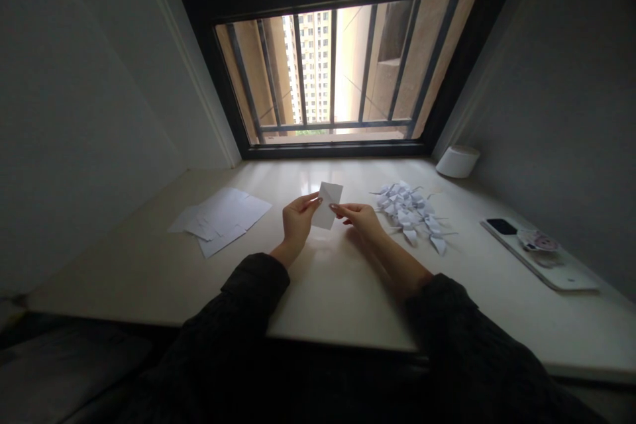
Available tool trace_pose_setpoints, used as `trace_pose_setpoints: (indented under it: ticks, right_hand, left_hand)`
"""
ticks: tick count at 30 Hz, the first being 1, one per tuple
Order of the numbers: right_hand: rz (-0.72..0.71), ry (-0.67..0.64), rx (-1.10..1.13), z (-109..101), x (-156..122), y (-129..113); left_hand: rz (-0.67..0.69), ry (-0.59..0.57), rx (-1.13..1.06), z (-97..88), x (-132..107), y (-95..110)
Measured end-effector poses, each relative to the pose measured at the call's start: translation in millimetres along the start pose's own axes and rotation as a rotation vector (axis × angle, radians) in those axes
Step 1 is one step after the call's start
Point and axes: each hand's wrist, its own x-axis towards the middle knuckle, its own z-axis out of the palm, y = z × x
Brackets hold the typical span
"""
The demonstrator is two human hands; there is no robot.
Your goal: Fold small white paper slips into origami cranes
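Observation:
A small folded white paper [328,204] is held up just above the pale table [328,291], in the middle of the view. My left hand [297,220] pinches its left edge with thumb and fingers closed on it. My right hand [362,217] grips the paper's lower right edge, fingers curled. Both forearms wear dark sleeves and rest near the table's front edge.
A loose stack of white paper sheets [221,217] lies to the left. A pile of several folded paper shapes [410,212] lies to the right. Farther right are a phone on a white tablet or tray [539,252] and a white round object [457,161]. A barred window [338,73] is behind.

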Motion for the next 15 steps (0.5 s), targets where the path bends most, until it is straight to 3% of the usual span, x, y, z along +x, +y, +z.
trace_pose_setpoints:
  ticks: [3,9,15]
  right_hand:
    - [-0.017,0.019,-0.017,0.1,0.2,1.1]
    - [-0.071,-0.142,-0.105,0.3,3.0,5.5]
    - [-0.094,-0.113,-0.095,0.6,3.2,8.0]
  left_hand:
    - [-0.003,-0.003,0.001,-0.5,0.3,-2.5]
    - [0.041,-0.026,0.085,-7.6,4.5,-5.6]
    - [0.077,-0.080,0.216,-10.9,4.9,-0.8]
